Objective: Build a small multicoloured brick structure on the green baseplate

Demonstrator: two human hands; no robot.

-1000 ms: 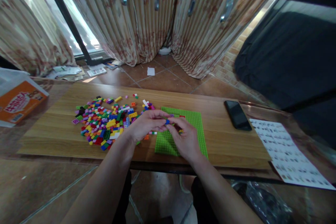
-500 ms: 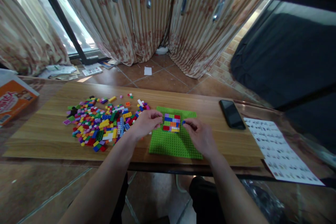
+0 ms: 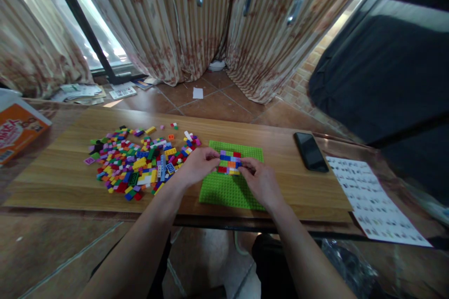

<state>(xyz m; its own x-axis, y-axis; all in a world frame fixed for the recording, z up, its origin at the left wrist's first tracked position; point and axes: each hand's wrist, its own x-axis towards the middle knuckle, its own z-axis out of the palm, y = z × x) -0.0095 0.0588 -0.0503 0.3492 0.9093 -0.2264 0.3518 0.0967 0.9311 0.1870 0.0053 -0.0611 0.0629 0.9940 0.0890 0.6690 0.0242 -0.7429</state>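
Observation:
A patch of multicoloured toy bricks [image 3: 229,159] sits on the upper part of a green studded baseplate [image 3: 224,191]. My right hand [image 3: 261,180] is closed in a pinch on a small blue brick [image 3: 239,164], which it holds at the patch's right edge. Whether that brick is pressed onto the studs I cannot tell. On the other side, my left hand [image 3: 200,166] has its fingertips together against the patch's left edge. What lies between those fingertips, if anything, is hidden.
A wide heap of loose bricks [image 3: 140,163] covers the wooden board [image 3: 63,173] to the left. On the right lie a black phone [image 3: 310,152] and a printed sheet [image 3: 375,201]. An orange and white box [image 3: 19,131] stands at the far left.
My right hand has moved left, bringing the blue brick from just beside the patch to its right edge. My left hand has shifted slightly right, up to the patch's left edge.

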